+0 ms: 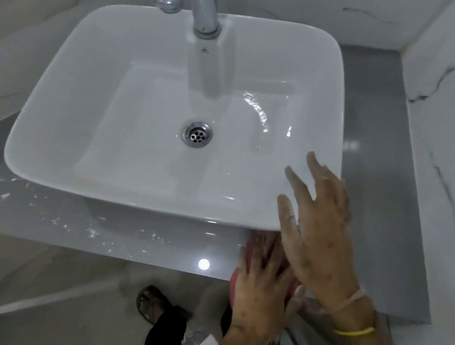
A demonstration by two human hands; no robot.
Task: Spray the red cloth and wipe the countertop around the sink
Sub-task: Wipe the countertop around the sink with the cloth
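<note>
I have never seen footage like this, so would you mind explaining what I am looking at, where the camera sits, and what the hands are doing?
There is no machine here: a person wears a wide-angle camera on the head, looking down at their own two bare hands. That is the only view.

In the middle is a white sink with a metal drain and a tap at the back. It stands on a grey countertop, which shows wet streaks in front.

The left hand presses a red cloth onto the countertop at the sink's front right corner. The right hand, with bands on the wrist, hangs open just above it and holds nothing. No spray bottle is visible. Below, a sandalled foot stands on the floor.
</note>
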